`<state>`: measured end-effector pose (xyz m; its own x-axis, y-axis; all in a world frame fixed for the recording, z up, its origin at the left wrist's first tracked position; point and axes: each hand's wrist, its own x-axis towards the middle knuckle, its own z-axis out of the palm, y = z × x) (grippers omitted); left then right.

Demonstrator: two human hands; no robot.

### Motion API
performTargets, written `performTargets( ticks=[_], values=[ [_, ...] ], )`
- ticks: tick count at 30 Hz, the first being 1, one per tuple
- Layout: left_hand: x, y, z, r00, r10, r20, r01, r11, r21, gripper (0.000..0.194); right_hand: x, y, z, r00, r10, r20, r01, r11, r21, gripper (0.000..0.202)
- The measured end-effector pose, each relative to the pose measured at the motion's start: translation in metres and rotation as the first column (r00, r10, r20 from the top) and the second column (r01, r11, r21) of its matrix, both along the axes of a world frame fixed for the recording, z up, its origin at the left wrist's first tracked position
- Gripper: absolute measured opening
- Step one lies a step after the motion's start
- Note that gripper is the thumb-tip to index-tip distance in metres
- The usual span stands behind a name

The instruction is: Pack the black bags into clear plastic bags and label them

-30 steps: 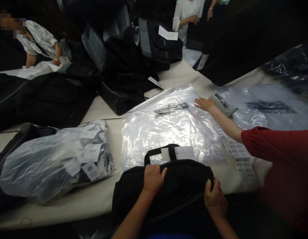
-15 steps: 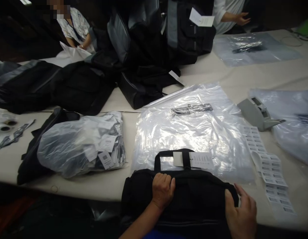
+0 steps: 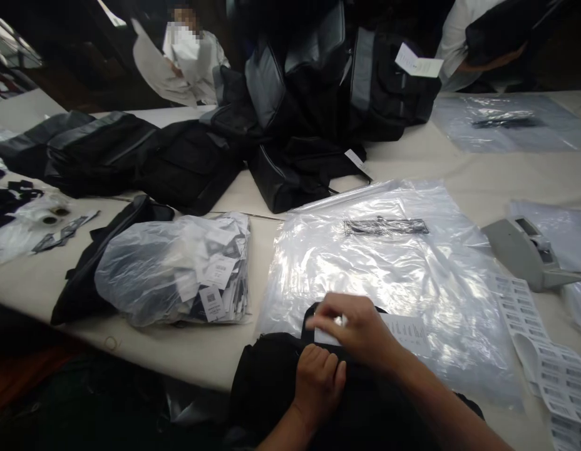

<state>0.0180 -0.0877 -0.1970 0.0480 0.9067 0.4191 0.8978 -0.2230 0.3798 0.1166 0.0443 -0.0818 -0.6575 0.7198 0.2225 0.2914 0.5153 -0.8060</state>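
A black duffel bag [image 3: 272, 376] lies at the table's near edge, in front of me. My left hand [image 3: 318, 379] is closed on the fabric along its top. Over the bag's handle [image 3: 307, 326] is my right hand [image 3: 356, 326], its fingers curled and slightly blurred; whether they pinch anything is hidden. A white printed hang tag [image 3: 406, 329] shows on both sides of that hand, lying across the handle. Under the handle and beyond it, clear plastic bags [image 3: 318, 269] are spread flat.
Left of the bag sits a plastic bag of tags [image 3: 140, 269] on black fabric. At right are a grey tape dispenser [image 3: 520, 250] and a strip of barcode labels [image 3: 558, 369]. Black and grey bags [image 3: 191, 163] line the far side, with two people [image 3: 210, 56] behind.
My right hand has moved from the bag's right end to its handle and tag. My left hand keeps its hold. The view has shifted, and a co-worker has raised a white sheet.
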Motion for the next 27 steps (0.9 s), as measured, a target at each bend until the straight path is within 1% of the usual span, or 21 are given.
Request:
performTargets(
  ticks=[1,2,3,4,6,7,8,9,10,11,13,17,18,19,20,21,22,23,24,26,27],
  values=[
    [0.000,0.000,-0.001,1.000,0.009,0.005,-0.009,1.000,-0.020,0.023,-0.007,0.024,-0.023,0.979,-0.164,0.119,0.165,0.986,-0.006,0.034],
    [0.002,-0.001,-0.003,1.000,0.015,0.010,-0.015,0.999,-0.033,0.022,-0.011,0.046,-0.047,0.935,-0.240,0.262,0.253,0.967,-0.016,0.031],
    [0.003,-0.001,-0.008,1.000,0.018,0.014,-0.018,1.000,-0.025,0.021,-0.013,0.067,-0.072,0.901,-0.232,0.366,0.263,0.964,-0.036,0.027],
    [0.005,-0.001,-0.015,1.000,0.022,0.015,-0.022,1.000,0.012,0.021,-0.013,0.086,-0.097,0.881,-0.206,0.425,0.259,0.964,-0.069,0.028],
    [0.008,0.002,-0.035,1.000,0.030,-0.003,-0.030,0.988,0.151,0.023,-0.011,0.118,-0.145,0.856,-0.119,0.503,0.216,0.966,-0.139,0.036],
    [0.008,0.005,-0.045,0.999,0.043,-0.017,-0.039,0.975,0.219,0.024,-0.010,0.130,-0.166,0.846,-0.092,0.525,0.204,0.966,-0.160,0.031],
    [0.006,0.008,-0.053,0.998,0.054,-0.031,-0.044,0.967,0.251,0.025,-0.010,0.141,-0.182,0.836,-0.068,0.545,0.195,0.964,-0.179,0.026],
    [0.005,0.011,-0.059,0.997,0.060,-0.042,-0.048,0.966,0.255,0.025,-0.009,0.149,-0.195,0.832,-0.057,0.552,0.193,0.962,-0.191,0.024],
    [0.003,0.013,-0.061,0.997,0.062,-0.046,-0.049,0.971,0.232,0.025,-0.008,0.154,-0.202,0.836,-0.054,0.546,0.197,0.958,-0.207,0.024],
    [0.001,0.014,-0.059,0.997,0.055,-0.046,-0.045,0.981,0.191,0.024,-0.006,0.156,-0.203,0.847,-0.054,0.529,0.202,0.953,-0.226,0.026],
    [-0.002,0.014,-0.046,0.999,0.032,-0.031,-0.029,0.995,0.096,0.020,-0.004,0.154,-0.193,0.882,-0.081,0.464,0.223,0.940,-0.260,0.030],
    [-0.008,0.015,-0.017,0.999,-0.026,0.039,0.028,0.997,-0.072,0.014,-0.014,0.134,-0.150,0.929,-0.267,0.258,0.338,0.895,-0.291,0.036],
    [-0.009,0.016,-0.012,0.996,-0.043,0.077,0.050,0.994,-0.093,0.011,-0.019,0.126,-0.139,0.940,-0.283,0.189,0.330,0.895,-0.299,0.037],
    [-0.010,0.017,-0.009,0.990,-0.049,0.134,0.062,0.993,-0.096,0.010,-0.025,0.118,-0.129,0.957,-0.264,0.117,0.288,0.907,-0.308,0.038],
    [-0.011,0.018,-0.007,0.976,-0.030,0.217,0.051,0.994,-0.093,0.012,-0.031,0.108,-0.120,0.975,-0.216,0.052,0.222,0.924,-0.311,0.037],
    [-0.013,0.021,-0.006,0.945,0.024,0.326,0.007,0.995,-0.095,0.013,-0.037,0.099,-0.113,0.987,-0.161,0.005,0.155,0.939,-0.308,0.036],
    [-0.016,0.025,-0.005,0.885,0.113,0.452,-0.067,0.991,-0.115,0.013,-0.042,0.089,-0.107,0.993,-0.115,-0.023,0.102,0.948,-0.302,0.034],
    [-0.021,0.030,-0.005,0.787,0.219,0.577,-0.156,0.975,-0.158,0.016,-0.046,0.081,-0.103,0.996,-0.082,-0.034,0.068,0.952,-0.299,0.033],
    [-0.028,0.037,-0.005,0.658,0.325,0.679,-0.245,0.945,-0.216,0.025,-0.050,0.073,-0.101,0.997,-0.064,-0.031,0.052,0.953,-0.297,0.031],
    [-0.048,0.055,-0.004,0.402,0.459,0.793,-0.361,0.875,-0.323,0.054,-0.054,0.063,-0.100,0.998,-0.057,-0.005,0.053,0.954,-0.295,0.030],
    [-0.061,0.065,-0.004,0.316,0.482,0.817,-0.385,0.852,-0.354,0.069,-0.056,0.060,-0.102,0.999,-0.053,0.007,0.053,0.954,-0.294,0.029]
  ],
)
